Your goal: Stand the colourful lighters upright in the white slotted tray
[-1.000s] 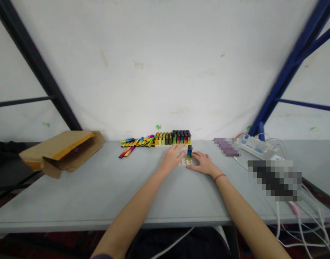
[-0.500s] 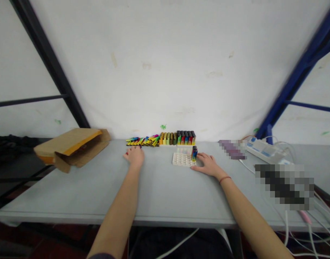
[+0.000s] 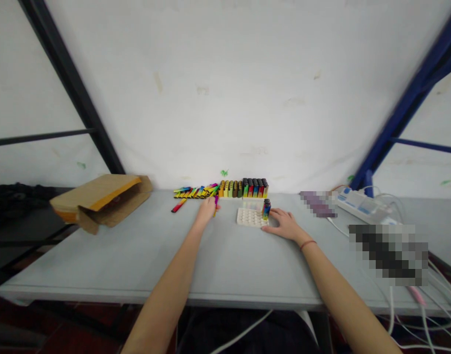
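My left hand (image 3: 207,210) is closed round a purple and yellow lighter (image 3: 215,204), held upright just above the table, left of a white tray with round holes (image 3: 247,217). Several colourful lighters (image 3: 195,192) lie in a loose row behind that hand. One red and yellow lighter (image 3: 178,205) lies apart in front of them. At the tray's right end stand a few blue lighters with black tops (image 3: 266,209). My right hand (image 3: 284,224) rests there with fingers spread, its thumb at the tray's near right corner. Whether its fingertips press the tray is hard to tell.
Against the wall stand a block of yellow-green lighters (image 3: 230,189) and a block of black-topped lighters (image 3: 255,188). An opened cardboard box (image 3: 100,199) lies at the left. A power strip (image 3: 361,202) and loose cables are at the right, beside blurred-out items.
My left hand has moved right from the loose lighters towards the tray, with a purple and yellow lighter in it. A red and yellow lighter now shows where it was. My right hand stays put.
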A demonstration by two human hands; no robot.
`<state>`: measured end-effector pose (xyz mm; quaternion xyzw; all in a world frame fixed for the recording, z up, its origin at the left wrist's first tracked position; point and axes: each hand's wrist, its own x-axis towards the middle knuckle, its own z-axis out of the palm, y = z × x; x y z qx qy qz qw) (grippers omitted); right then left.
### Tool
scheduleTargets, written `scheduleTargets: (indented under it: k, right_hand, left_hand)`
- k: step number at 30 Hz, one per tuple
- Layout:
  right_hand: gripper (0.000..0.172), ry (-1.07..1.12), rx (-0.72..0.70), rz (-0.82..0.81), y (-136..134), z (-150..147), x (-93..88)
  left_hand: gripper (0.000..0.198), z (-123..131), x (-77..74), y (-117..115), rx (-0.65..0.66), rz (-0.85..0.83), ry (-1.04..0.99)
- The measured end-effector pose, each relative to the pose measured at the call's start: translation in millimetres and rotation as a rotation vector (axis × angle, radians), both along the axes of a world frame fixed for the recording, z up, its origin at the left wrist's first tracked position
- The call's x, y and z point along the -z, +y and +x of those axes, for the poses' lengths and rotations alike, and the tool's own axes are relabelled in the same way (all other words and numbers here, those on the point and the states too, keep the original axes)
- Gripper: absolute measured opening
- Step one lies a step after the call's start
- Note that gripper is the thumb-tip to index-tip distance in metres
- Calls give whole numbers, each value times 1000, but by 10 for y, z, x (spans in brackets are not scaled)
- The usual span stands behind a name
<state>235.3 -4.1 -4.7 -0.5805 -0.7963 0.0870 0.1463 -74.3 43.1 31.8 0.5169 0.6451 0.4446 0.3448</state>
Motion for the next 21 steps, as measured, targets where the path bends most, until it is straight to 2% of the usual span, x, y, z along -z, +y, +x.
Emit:
scheduleTargets:
  k: [3, 8, 14, 21]
  right_hand:
    - [69, -3, -5, 7, 3, 5, 6]
    - [69, -1, -6, 22, 2, 3, 11]
    - [70, 4, -3, 10, -1, -4, 1]
    - [69, -6, -6, 16, -1, -7, -4]
  left_hand:
    - [24, 208, 4, -72, 9, -23, -330]
    - [38, 392, -2, -165, 95, -61, -577]
    - [49, 454, -5, -219, 135, -41, -762]
    - [59, 472, 30, -233, 166, -153, -785]
